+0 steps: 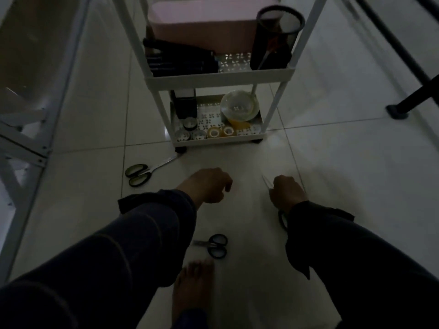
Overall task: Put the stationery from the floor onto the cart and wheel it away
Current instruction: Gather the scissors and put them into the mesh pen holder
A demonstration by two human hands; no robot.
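Floor (332, 186): gripped scissors (266, 184), tip toward cart (219, 78).

This looks like a room in a home, used as a small study or craft corner, dimly lit. The floor is laid with large glossy white ceramic tiles (332, 162) with thin grout lines. A white plastic rolling cart (219, 78) with perforated shelves stands on it, holding a pale pink lidded storage box (204, 27), a black mesh pen cup (275, 36), a row of dark marker pens (180, 60) and, on the bottom shelf, small rolls of clear and yellow adhesive tape (215, 132). A white metal furniture frame (26, 143) stands along the left side. A bare foot (192, 288) on the tiles suggests a domestic setting.
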